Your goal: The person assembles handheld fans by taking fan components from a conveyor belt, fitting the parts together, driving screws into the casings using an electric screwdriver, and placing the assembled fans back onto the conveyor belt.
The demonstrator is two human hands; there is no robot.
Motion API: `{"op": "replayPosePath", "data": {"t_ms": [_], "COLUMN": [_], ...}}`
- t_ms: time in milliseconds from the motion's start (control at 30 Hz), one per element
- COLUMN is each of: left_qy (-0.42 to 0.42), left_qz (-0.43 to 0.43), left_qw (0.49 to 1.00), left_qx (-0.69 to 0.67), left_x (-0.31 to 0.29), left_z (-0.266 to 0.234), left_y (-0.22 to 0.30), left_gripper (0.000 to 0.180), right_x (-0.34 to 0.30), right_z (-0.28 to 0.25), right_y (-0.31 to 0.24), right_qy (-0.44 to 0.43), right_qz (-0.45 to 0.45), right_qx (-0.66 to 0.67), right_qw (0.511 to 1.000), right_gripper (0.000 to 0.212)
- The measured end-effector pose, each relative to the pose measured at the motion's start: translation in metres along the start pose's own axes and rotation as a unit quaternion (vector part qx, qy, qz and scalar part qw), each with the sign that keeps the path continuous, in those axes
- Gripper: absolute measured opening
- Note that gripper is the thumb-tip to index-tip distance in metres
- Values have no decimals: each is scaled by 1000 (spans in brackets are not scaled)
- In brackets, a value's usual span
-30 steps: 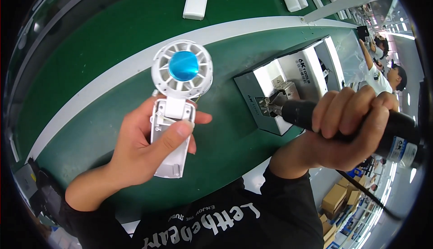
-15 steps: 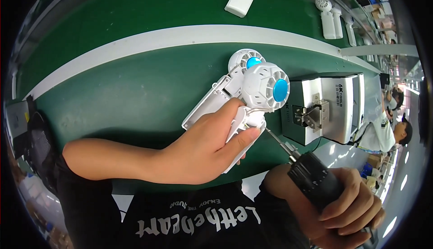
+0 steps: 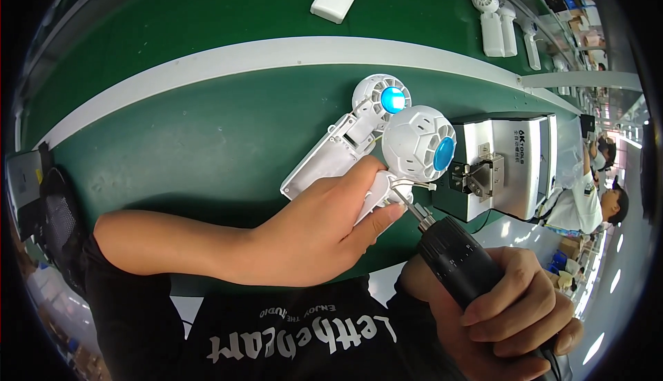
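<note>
My left hand (image 3: 331,226) is closed around the handle of a white handheld fan (image 3: 413,143) with a round vented head and a blue centre. Thin wires with a small plug stick out at its neck. In my right hand (image 3: 514,312) is a black electric screwdriver (image 3: 459,257), gripped by its body. Its bit reaches the white housing near the wires, close to my left thumb; the exact contact point is too small to tell. Just beyond lies a second white fan (image 3: 324,163), its handle casing exposed and its blue centre shining.
A silver and black screw feeder (image 3: 501,167) stands right of the fans. Past a white rail (image 3: 297,62) is a green conveyor belt (image 3: 207,18) carrying several white fans (image 3: 492,29). A dark mesh object (image 3: 61,208) sits at the left. People work at the far right.
The screwdriver has moved left and up, its bit now over the fan's neck. The held fan has shifted slightly right and down. Fans on the belt have moved left.
</note>
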State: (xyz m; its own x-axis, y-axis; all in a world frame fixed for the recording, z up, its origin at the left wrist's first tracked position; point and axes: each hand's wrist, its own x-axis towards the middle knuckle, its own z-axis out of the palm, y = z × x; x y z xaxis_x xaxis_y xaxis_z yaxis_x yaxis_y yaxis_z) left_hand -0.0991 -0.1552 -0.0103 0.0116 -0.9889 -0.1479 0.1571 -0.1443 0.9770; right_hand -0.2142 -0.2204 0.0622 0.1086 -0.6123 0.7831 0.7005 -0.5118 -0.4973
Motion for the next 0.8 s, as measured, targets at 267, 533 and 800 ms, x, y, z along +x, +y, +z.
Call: {"op": "replayPosePath", "data": {"t_ms": [267,533,800], "left_qy": [42,-8,4], "left_qz": [61,45,-2], "left_qw": [979,993,999], "left_qx": [189,111,40], "left_x": [-1,-1,-4], "left_z": [-3,2,-2], "left_y": [3,3,21], "left_gripper": [26,30,31], "right_x": [-14,9,55], "right_z": [-7,-14,-71], "right_y": [10,-16,-14], "right_qy": [-79,-7,87], "right_qz": [-17,-70,-28], "right_qx": [-9,148,-161], "right_qw": [997,987,983], "right_gripper": [28,15,5]}}
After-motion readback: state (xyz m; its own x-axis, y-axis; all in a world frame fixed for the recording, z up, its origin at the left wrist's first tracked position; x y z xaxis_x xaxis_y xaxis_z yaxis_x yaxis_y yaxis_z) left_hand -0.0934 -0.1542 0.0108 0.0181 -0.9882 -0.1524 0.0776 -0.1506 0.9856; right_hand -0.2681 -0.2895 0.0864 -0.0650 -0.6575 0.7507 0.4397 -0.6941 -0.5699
